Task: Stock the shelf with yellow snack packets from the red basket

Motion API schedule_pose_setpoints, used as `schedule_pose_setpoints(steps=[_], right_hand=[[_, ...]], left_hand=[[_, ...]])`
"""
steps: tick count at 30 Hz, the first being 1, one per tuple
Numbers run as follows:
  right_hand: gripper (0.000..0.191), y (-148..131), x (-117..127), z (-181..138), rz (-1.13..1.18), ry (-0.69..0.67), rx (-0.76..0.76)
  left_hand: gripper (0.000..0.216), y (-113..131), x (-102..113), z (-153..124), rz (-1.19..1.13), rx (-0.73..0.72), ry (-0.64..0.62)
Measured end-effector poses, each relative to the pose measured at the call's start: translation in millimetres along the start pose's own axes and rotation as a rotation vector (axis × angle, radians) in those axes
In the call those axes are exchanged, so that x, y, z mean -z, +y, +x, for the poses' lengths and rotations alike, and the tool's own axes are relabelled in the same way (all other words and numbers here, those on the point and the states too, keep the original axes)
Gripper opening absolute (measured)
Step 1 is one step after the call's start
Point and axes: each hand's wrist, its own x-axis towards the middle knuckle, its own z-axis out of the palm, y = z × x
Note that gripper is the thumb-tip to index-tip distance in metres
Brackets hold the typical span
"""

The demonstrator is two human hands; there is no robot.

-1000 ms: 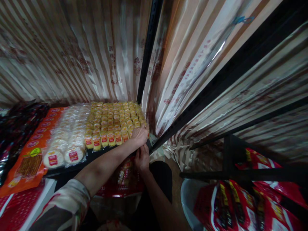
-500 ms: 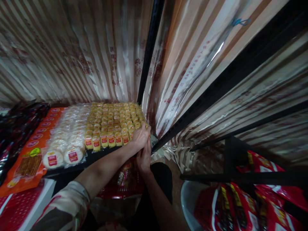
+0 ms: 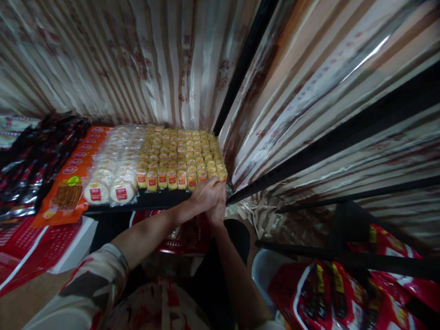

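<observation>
My left hand (image 3: 204,195) and my right hand (image 3: 217,210) come together at the front right corner of a block of small yellow wrapped snack cakes (image 3: 180,158). The left hand's fingers are curled in against the front of the last packs. Close beside it, the right hand is raised from below and partly covered by the left. Both look closed, but whatever they grip is hidden between them. The cakes stand upright in tight rows on a dark shelf (image 3: 165,198). To their left lie two rows of clear-wrapped round white crackers (image 3: 122,190).
An orange snack bag (image 3: 65,197) and dark shiny packets (image 3: 44,160) lie farther left. Red baskets (image 3: 17,247) (image 3: 185,245) sit below the shelf. Black rack posts (image 3: 240,68) stand before striped sheeting. Red snack bags (image 3: 347,288) are at lower right, by a pale tub (image 3: 261,266).
The camera view has shifted, so the shelf appears higher and farther right. My hands stay at the same corner, and the right hand now looks more folded against the left.
</observation>
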Motion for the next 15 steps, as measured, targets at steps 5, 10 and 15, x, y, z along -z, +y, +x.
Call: schedule_pose_setpoints(steps=[5, 10, 15], right_hand=[[0.054, -7, 6, 1, 0.004, 0.039, 0.008], [0.051, -33, 12, -15, 0.039, 0.083, 0.088], [0.037, -46, 1, -61, 0.128, -0.116, 0.229]], left_hand=[[0.031, -17, -13, -70, -0.104, -0.133, 0.019], [0.035, -48, -24, -129, -0.181, 0.047, 0.066], [0.033, -73, -31, -157, -0.315, 0.249, -0.14]])
